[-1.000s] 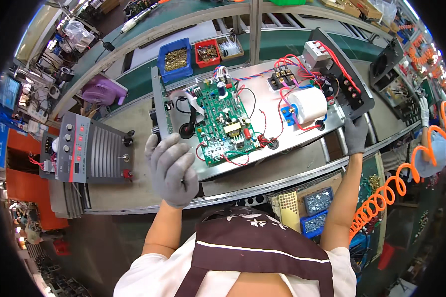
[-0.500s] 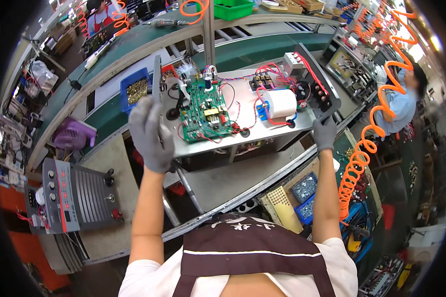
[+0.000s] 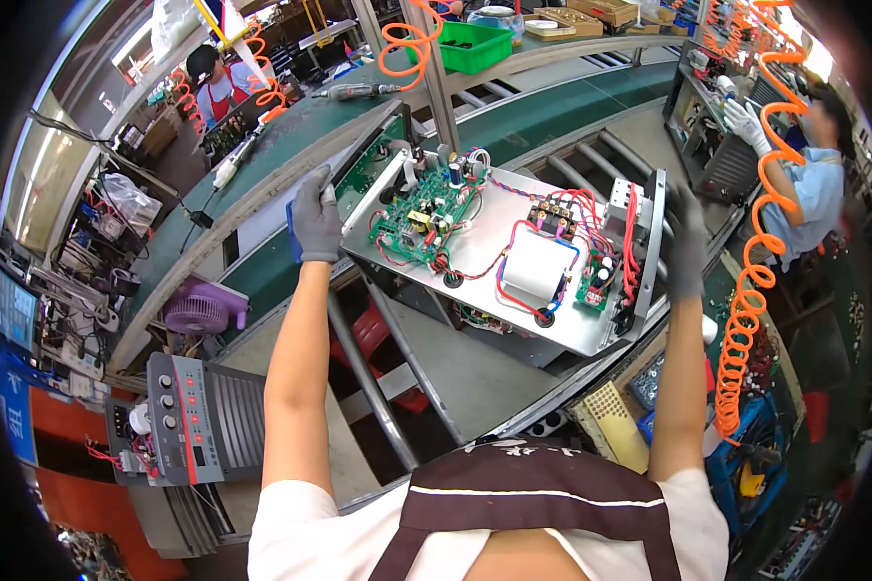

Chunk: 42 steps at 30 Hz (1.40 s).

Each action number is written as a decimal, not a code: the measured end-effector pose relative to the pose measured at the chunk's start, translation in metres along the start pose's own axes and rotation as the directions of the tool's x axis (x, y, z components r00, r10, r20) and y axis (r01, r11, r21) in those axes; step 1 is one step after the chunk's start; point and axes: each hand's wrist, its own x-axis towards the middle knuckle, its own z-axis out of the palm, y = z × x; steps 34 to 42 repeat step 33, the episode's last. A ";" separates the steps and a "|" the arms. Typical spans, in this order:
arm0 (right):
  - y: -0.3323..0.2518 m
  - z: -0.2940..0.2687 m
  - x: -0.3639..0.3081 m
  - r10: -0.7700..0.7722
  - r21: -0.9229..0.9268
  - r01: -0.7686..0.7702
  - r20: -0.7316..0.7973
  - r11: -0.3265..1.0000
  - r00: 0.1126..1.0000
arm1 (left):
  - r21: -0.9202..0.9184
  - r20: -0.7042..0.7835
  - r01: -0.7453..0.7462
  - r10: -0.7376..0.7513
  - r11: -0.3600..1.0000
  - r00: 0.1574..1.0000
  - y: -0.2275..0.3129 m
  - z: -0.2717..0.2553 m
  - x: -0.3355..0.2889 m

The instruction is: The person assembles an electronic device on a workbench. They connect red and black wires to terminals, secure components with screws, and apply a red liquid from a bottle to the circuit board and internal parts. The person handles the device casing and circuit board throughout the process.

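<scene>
An open metal chassis (image 3: 499,237) lies aslant on the line in front of me. It carries a green circuit board (image 3: 431,215) on its left half, a white cylindrical part (image 3: 536,269) and red and blue wires on its right. Upright panels close its two ends, and the right end panel (image 3: 652,242) is dark. My gloved left hand (image 3: 317,218) stands by the left end with its fingers stretched out, partly covering a blue bin (image 3: 294,232). Beside the right panel is my gloved right hand (image 3: 686,242), smeared by motion. Whether either hand touches the chassis I cannot tell.
Metal rollers (image 3: 363,373) run beneath and beside the chassis. A grey unit with knobs (image 3: 208,418) stands at the left, near a purple fan (image 3: 199,312). An orange coiled hose (image 3: 736,320) hangs at the right. A co-worker (image 3: 814,189) works beyond it.
The chassis has turned clockwise, its right end swinging nearer to me, and the left panel's inner side now shows. My right hand has moved up along the right panel. The view has shifted.
</scene>
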 end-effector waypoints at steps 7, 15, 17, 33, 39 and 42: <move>0.029 -0.023 0.058 0.112 -0.039 -0.105 0.268 0.994 0.957 | 0.159 0.143 0.093 -0.116 0.983 0.983 -0.010 0.017 0.023; -0.005 -0.001 -0.043 -0.059 -0.258 0.115 0.215 0.959 0.975 | 0.408 0.211 0.015 -0.110 0.913 0.971 -0.033 0.036 0.068; -0.002 -0.016 -0.040 -0.263 -0.177 0.317 0.271 0.932 0.926 | 0.513 0.265 0.047 -0.210 0.857 0.941 -0.010 0.061 0.080; 0.028 -0.303 -0.307 -0.397 -0.837 -0.343 -0.514 0.427 0.760 | 0.230 0.241 0.355 -0.406 0.906 0.882 0.018 -0.029 -0.038; 0.028 -0.303 -0.307 -0.397 -0.837 -0.343 -0.514 0.427 0.760 | 0.230 0.241 0.355 -0.406 0.906 0.882 0.018 -0.029 -0.038; 0.028 -0.303 -0.307 -0.397 -0.837 -0.343 -0.514 0.427 0.760 | 0.230 0.241 0.355 -0.406 0.906 0.882 0.018 -0.029 -0.038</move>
